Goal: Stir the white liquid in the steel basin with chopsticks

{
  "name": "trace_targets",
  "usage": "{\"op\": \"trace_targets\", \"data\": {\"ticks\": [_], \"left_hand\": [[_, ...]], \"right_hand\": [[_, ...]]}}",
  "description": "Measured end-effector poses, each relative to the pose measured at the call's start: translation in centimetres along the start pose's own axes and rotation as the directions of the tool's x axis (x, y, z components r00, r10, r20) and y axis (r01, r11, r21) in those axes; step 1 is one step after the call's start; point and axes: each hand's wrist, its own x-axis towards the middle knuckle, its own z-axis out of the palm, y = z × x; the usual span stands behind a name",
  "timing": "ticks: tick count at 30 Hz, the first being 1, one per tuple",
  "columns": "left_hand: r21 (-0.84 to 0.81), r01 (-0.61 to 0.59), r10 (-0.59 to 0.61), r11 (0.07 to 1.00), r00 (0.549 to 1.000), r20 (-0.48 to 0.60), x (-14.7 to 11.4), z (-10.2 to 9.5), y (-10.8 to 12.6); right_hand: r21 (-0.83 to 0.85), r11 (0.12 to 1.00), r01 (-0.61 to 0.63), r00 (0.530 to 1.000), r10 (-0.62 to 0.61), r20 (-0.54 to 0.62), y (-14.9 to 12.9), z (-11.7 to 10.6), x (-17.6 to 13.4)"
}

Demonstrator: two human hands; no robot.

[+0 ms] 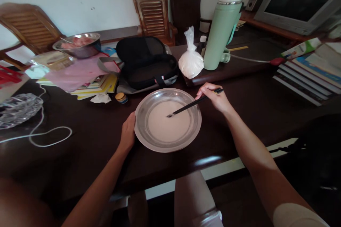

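Observation:
A round metal basin stands on the dark table in front of me, holding a pale, milky liquid. My left hand grips the basin's left rim; its fingertips are partly hidden by the edge. Black chopsticks are pinched in my right hand above the right rim. They slant down to the left, and their whitened tips meet the liquid near the middle. Behind the basin sits a knotted clear plastic bag of white powder.
A tall green thermos and a cup stand behind on the right. An open black case lies behind the basin. Left are a bowl of raw meat, a glass dish and a white cable; right, stacked books.

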Motion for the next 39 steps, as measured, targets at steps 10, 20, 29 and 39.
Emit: {"op": "trace_targets", "data": {"ticks": [10,20,29,39], "left_hand": [[0.005,-0.006,0.006,1.000,1.000,-0.005,0.03,0.03,0.02],[0.005,-0.013,0.013,1.000,1.000,0.003,0.06,-0.02,-0.11],[0.019,0.012,-0.012,1.000,1.000,-0.014,-0.02,0.08,-0.04],[0.018,0.013,-0.013,1.000,1.000,-0.003,-0.08,-0.03,0.38]], "right_hand": [[-0.021,1.000,0.008,1.000,-0.008,0.027,-0.17,0.04,-0.02],[-0.023,1.000,0.007,0.999,-0.006,0.050,-0.22,0.17,-0.09],[0.008,1.000,-0.021,0.997,0.021,0.080,-0.06,0.20,-0.10],[0.004,0.999,-0.034,0.996,0.033,0.080,-0.18,0.31,-0.10]]}}
